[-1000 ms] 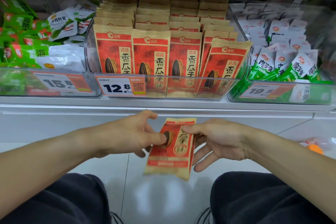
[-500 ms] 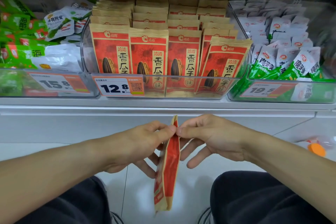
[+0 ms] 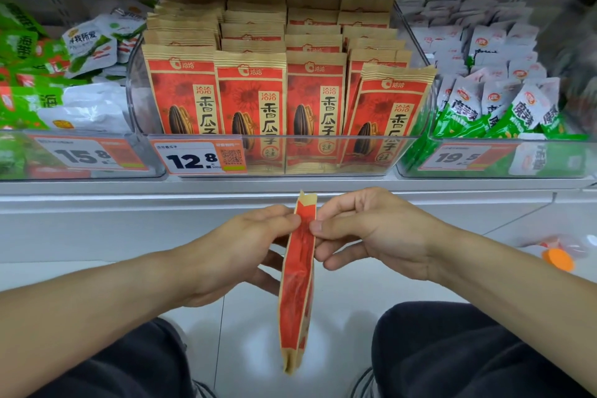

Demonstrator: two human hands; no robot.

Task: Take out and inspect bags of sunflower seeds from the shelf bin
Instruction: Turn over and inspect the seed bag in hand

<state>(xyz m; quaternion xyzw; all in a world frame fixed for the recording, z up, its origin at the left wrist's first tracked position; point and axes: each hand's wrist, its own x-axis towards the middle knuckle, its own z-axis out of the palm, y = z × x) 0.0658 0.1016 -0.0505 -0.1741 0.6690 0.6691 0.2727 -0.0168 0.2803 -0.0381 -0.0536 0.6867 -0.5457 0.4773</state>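
Fingers of both hands pinch a single bag of sunflower seeds [image 3: 298,281] near its top seam, holding it edge-on to the camera so only its narrow red-and-tan side shows. The left hand [image 3: 239,249] presses thumb and forefinger against the bag's left face; the right hand [image 3: 371,229] pinches the opposite face at the same height, its lower fingers loosely curled and clear of the bag. Below the fingers the bag hangs straight down between the person's dark-trousered knees, over a pale tiled floor. Above and beyond the fingers, the clear shelf bin [image 3: 323,155] holds upright rows of matching red bags, the front right one leaning left, with a price tag [image 3: 197,158] reading 12.8 on its front wall. Bins of green and white snack packets [image 3: 504,107] flank it on either side.
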